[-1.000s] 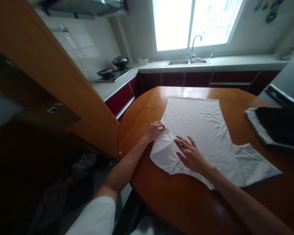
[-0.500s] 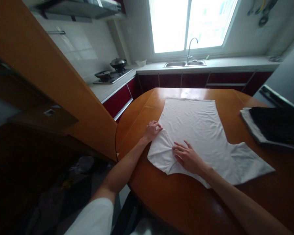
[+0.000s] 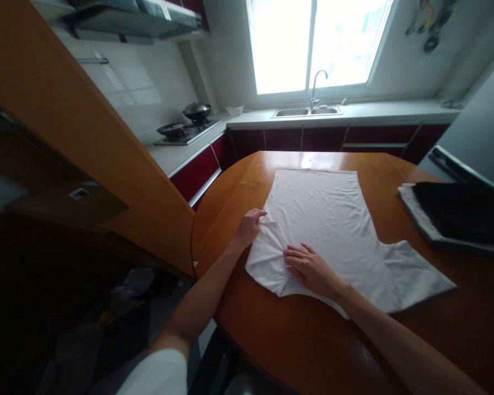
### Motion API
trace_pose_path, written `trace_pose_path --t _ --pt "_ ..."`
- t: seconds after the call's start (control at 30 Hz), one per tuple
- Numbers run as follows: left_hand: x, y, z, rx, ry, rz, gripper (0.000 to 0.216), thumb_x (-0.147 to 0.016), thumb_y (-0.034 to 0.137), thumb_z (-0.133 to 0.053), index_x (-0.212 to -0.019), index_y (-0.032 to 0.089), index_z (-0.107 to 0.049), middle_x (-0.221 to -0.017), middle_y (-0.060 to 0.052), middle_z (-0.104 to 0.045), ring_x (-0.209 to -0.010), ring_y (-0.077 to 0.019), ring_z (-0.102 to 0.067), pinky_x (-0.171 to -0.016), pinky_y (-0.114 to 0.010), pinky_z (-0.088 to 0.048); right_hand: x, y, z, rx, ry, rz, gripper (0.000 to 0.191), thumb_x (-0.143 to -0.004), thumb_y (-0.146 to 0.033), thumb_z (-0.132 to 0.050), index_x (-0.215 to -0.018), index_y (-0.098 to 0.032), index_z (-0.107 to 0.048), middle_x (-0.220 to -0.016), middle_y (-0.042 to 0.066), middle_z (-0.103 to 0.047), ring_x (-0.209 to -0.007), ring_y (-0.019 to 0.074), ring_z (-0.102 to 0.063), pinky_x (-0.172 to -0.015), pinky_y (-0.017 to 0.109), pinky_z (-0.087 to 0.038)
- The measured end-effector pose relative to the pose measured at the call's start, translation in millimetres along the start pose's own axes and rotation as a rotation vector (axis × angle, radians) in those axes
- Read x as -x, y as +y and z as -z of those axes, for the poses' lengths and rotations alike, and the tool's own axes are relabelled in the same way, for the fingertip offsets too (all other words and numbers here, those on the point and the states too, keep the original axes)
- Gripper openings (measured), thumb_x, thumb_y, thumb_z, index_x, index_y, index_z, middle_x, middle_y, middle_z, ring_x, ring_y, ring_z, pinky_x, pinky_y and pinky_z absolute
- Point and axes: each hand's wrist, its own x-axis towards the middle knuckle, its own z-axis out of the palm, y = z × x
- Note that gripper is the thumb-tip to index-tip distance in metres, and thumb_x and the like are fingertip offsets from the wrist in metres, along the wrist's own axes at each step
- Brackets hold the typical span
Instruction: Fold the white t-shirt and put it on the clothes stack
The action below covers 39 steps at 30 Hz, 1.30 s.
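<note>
Evidently, the white T-shirt lies on the worktop, one sleeve seemingly turned in, the other sleeve left outstretched, the right hand resting there, fingers slightly apart, the left hand's grip unclear.

A creased white shirt lies spread on the table.

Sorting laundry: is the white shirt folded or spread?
Mostly spread: the white shirt lies broad across the table, one sleeve pointing outward, creases near the right hand.

Could easily cruise the far left tabletop, but would bump the left hand nearer or the dark-topped stack right.
</note>
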Motion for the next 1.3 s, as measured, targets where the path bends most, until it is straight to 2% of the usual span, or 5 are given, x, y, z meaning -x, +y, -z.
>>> trace_pose_path --t 0.23,0.57,0.77,0.97,1.3 --pt "0.4 -26.6 11.9 -0.022 -0.066 0.218 0.011 -0.085 0.019 -0.064 -0.086 0.019 -0.075 -0.086 -0.004 -0.071 -0.076 -0.0179 -0.066 -0.077 -0.030 -0.054 -0.1 -0.8 0.3 -0.006 0.006 -0.009 0.027 -0.103 -0.025 -0.046 -0.118 -0.024 -0.069 -0.135 0.009 -0.067 -0.137 0.0226 -0.052 -0.117 0.054 -0.032" --pt "0.1 -32.7 6.5 -0.058 -0.054 0.233 0.008 -0.085 0.017 -0.064 -0.080 0.019 -0.070 -0.083 -0.004 -0.069 -0.077 -0.0179 -0.064 -0.076 -0.030 -0.053 0.0 -0.8 0.4 -0.002 0.007 -0.008 0.028 -0.102 -0.025 -0.047 -0.118 -0.023 -0.070 -0.134 0.010 -0.067 -0.137 0.0232 -0.053 -0.117 0.055 -0.032" --pt "1.4 -5.4 7.8 -0.095 0.025 0.100 0.020 -0.092 0.013 -0.054 -0.100 0.019 -0.071 -0.098 -0.007 -0.069 -0.094 -0.0203 -0.065 -0.089 -0.032 -0.052 0.0 -1.9 1.5 -0.005 0.001 -0.012 0.028 -0.102 -0.024 -0.047 -0.119 -0.024 -0.069 -0.134 0.009 -0.067 -0.137 0.0227 -0.052 -0.118 0.054 -0.031" --pt "12.6 32.0 -8.6 -0.099 -0.238 -0.116 0.024 -0.096 0.015 -0.053 -0.106 0.022 -0.073 -0.113 -0.007 -0.070 -0.108 -0.0212 -0.064 -0.101 -0.035 -0.050 -1.0 -2.5 1.6 -0.006 0.001 -0.016 0.027 -0.103 -0.025 -0.048 -0.120 -0.024 -0.069 -0.135 0.010 -0.067 -0.137 0.0233 -0.053 -0.118 0.055 -0.032" --pt "22.8 41.3 -21.7 -0.243 -0.239 -0.074 0.036 -0.100 0.024 -0.047 -0.131 0.015 -0.061 -0.137 -0.016 -0.061 -0.132 -0.0272 -0.054 -0.115 -0.043 -0.040 -1.5 -3.9 3.3 0.002 -0.004 -0.029 0.023 -0.102 -0.024 -0.049 -0.113 -0.022 -0.070 -0.135 0.008 -0.067 -0.137 0.0216 -0.052 -0.119 0.053 -0.030"
